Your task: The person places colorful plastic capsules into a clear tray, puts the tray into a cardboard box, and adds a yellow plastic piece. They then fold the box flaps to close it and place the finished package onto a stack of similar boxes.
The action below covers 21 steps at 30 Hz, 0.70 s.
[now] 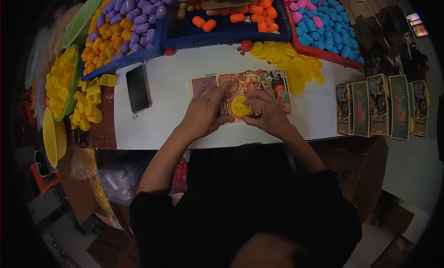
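Observation:
A colourful printed cardboard piece (pixel 273 78) lies flat on the white tabletop in front of me. On it sits a round yellow plastic disc (pixel 241 106). My right hand (pixel 268 112) has its fingers and thumb closed at the disc's right edge. My left hand (pixel 206 112) rests on the left part of the cardboard, fingers stretched out, with the thumb close to the disc's lower left. The hands cover some of the print. Just behind the cardboard lies a heap of thin yellow discs (pixel 296 67).
A phone (pixel 138 88) lies at left, beside yellow cups (pixel 85 104) and a green bowl (pixel 74 76). Behind stand a blue bin (pixel 222 37) with orange capsules and a red-edged bin (pixel 323 55) with blue and pink ones. Printed boxes (pixel 379 104) stand upright at right.

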Motion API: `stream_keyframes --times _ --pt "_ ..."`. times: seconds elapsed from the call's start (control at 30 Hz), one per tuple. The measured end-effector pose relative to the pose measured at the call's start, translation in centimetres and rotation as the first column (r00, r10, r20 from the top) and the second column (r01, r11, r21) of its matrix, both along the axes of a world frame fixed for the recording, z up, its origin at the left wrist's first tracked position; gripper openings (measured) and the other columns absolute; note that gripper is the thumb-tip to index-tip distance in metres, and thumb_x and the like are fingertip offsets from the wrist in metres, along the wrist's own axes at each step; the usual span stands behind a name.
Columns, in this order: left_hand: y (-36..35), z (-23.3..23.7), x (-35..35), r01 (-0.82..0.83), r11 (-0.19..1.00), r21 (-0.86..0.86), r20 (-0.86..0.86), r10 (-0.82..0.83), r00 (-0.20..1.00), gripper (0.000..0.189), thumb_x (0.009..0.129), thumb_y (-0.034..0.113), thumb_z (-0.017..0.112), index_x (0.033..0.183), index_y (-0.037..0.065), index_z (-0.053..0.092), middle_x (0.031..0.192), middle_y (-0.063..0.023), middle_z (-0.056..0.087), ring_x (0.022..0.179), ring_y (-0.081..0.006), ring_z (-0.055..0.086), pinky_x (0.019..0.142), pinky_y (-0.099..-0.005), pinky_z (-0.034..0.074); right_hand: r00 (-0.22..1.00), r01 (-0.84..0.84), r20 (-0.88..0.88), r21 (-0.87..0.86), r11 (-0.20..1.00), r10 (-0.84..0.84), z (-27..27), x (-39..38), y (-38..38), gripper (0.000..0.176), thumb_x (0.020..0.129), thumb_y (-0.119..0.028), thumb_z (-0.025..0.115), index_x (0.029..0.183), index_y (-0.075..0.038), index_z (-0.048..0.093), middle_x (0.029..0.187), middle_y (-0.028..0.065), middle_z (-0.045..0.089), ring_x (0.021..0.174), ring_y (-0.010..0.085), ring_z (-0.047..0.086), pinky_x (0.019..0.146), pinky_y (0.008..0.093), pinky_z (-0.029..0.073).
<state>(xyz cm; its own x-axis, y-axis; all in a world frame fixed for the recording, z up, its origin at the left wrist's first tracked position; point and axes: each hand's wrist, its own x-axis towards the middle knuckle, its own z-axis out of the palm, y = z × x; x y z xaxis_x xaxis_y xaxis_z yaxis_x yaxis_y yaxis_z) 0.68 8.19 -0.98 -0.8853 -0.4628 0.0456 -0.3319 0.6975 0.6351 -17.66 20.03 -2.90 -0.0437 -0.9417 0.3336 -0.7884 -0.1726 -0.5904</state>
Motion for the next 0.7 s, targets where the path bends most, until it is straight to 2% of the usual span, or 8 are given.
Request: stream_keyframes --times 0.1,0.2,0.27,0.43,0.6,0.67,0.7 --pt "-0.2 -0.1 -0.1 0.010 1.000 -0.014 -0.010 -0.010 1.000 0.085 0.066 0.025 0.077 0.135 0.006 0.032 0.110 -0.0090 0.059 0.103 -0.0273 0.053 0.090 -0.0386 0.037 0.993 -0.087 0.077 0.009 0.996 0.086 -0.4 0.1 0.0 0.035 0.060 -0.013 0.079 0.089 -0.004 0.063 0.104 0.0062 0.059 0.096 0.0223 0.056 0.081 0.0320 0.046" --pt "-0.8 -0.1 -0.3 0.014 1.000 0.018 -0.024 -0.014 1.000 0.079 0.067 0.025 0.077 0.132 0.006 0.037 0.110 -0.0112 0.058 0.104 -0.0291 0.052 0.089 -0.0391 0.039 0.993 -0.059 0.103 0.033 0.998 0.056 -0.3 0.2 -0.1 0.033 0.060 -0.013 0.079 0.088 -0.004 0.063 0.105 0.0066 0.059 0.097 0.0227 0.056 0.081 0.0324 0.046" --pt "-1.1 -0.4 -0.3 -0.001 0.988 0.152 -0.016 0.003 1.000 0.075 0.065 0.024 0.078 0.127 0.005 0.041 0.110 -0.0131 0.057 0.104 -0.0312 0.052 0.087 -0.0394 0.041 0.993 -0.041 0.111 0.039 0.998 0.036 0.4 -0.1 -0.1 0.033 0.061 -0.013 0.079 0.088 -0.004 0.063 0.105 0.0066 0.059 0.097 0.0227 0.056 0.081 0.0325 0.046" --pt "-0.9 0.1 -0.3 0.014 0.991 0.135 -0.025 -0.011 1.000 0.076 0.062 0.022 0.080 0.125 0.004 0.042 0.109 -0.0132 0.057 0.103 -0.0321 0.053 0.087 -0.0388 0.043 0.996 0.002 0.090 0.014 1.000 -0.003 0.3 -0.2 -0.2 0.033 0.062 -0.012 0.078 0.090 -0.004 0.062 0.104 0.0064 0.060 0.097 0.0226 0.056 0.082 0.0323 0.045" --pt "-0.9 0.2 -0.5 0.001 0.991 0.136 -0.035 0.004 0.999 0.074 0.062 0.021 0.080 0.124 0.004 0.043 0.108 -0.0126 0.057 0.100 -0.0311 0.053 0.085 -0.0387 0.044 0.993 -0.043 0.111 0.050 0.998 0.038 0.0 0.2 -0.5 0.034 0.063 -0.013 0.078 0.091 -0.003 0.062 0.102 0.0060 0.059 0.097 0.0223 0.055 0.082 0.0323 0.043" --pt "-1.0 0.5 -0.6 -0.036 0.970 0.240 -0.032 0.045 0.998 0.062 0.063 0.020 0.080 0.116 0.005 0.050 0.104 -0.0120 0.058 0.092 -0.0301 0.055 0.080 -0.0381 0.044 0.991 -0.065 0.124 0.075 0.995 0.056 0.6 0.3 -0.7 0.033 0.063 -0.013 0.078 0.091 -0.003 0.063 0.103 0.0065 0.061 0.096 0.0220 0.056 0.081 0.0326 0.044" --pt "-1.2 0.6 -0.9 -0.035 0.970 0.241 -0.032 0.044 0.998 0.062 0.063 0.020 0.080 0.116 0.005 0.050 0.104 -0.0120 0.058 0.092 -0.0301 0.055 0.080 -0.0381 0.044 0.987 -0.090 0.138 0.098 0.991 0.076 0.7 0.2 -0.8 0.032 0.063 -0.013 0.079 0.090 -0.002 0.065 0.103 0.0070 0.062 0.094 0.0217 0.058 0.081 0.0329 0.045"
